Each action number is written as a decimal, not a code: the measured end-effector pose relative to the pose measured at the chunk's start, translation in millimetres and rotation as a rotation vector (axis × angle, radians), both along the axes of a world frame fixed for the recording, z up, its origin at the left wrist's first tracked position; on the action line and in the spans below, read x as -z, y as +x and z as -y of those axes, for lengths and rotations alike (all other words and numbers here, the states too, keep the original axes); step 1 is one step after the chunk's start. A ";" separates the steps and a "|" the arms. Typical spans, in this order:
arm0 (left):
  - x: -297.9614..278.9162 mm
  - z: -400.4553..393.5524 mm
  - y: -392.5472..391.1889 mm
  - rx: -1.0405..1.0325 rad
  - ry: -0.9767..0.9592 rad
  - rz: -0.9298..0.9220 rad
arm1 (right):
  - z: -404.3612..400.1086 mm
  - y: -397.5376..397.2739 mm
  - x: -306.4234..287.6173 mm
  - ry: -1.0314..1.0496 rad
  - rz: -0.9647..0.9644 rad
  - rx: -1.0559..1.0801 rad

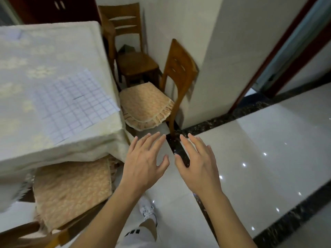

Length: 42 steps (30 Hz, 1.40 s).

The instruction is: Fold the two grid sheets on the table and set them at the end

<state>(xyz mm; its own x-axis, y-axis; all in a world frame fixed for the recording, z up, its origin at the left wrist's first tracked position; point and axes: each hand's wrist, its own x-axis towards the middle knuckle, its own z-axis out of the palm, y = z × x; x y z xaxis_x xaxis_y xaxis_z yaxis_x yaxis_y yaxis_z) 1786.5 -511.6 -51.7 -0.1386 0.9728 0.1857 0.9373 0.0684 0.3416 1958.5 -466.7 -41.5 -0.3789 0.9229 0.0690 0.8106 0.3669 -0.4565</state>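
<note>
Glossy white floor tiles [250, 149] w/ a dark speckled strip lie under both hands. Left hand [145, 161] & right hand [198, 165] hover side by side, palms down, fingers spread, holding nothing. Below them a white shoe [147, 211] shows, leg partly cut off. Left of the hands, a cushioned chair [71, 190] sits half hidden under the table [53, 149]. Up-left of the left hand, a grid sheet [75, 104] lies flat near the table corner, blurry. Farther, at the far-left edge, a second grid sheet [10, 34] – faint, hard to make out. Beyond the hands, two wooden chairs [179, 72] by the wall.

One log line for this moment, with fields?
left hand: open, empty | right hand: open, empty | grid sheet: flat on table, untouched
</note>
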 end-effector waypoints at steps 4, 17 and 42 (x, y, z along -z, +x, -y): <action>2.9 -38.4 -52.5 -0.088 0.014 0.048 | -55.7 -61.4 2.3 -0.020 0.013 -0.134; 16.6 -111.6 -200.5 -0.364 0.005 0.058 | -177.8 -226.0 16.2 -0.055 0.013 -0.375; 62.9 -225.1 -316.1 -0.854 -0.177 0.107 | -363.8 -414.4 66.0 -0.162 0.119 -0.964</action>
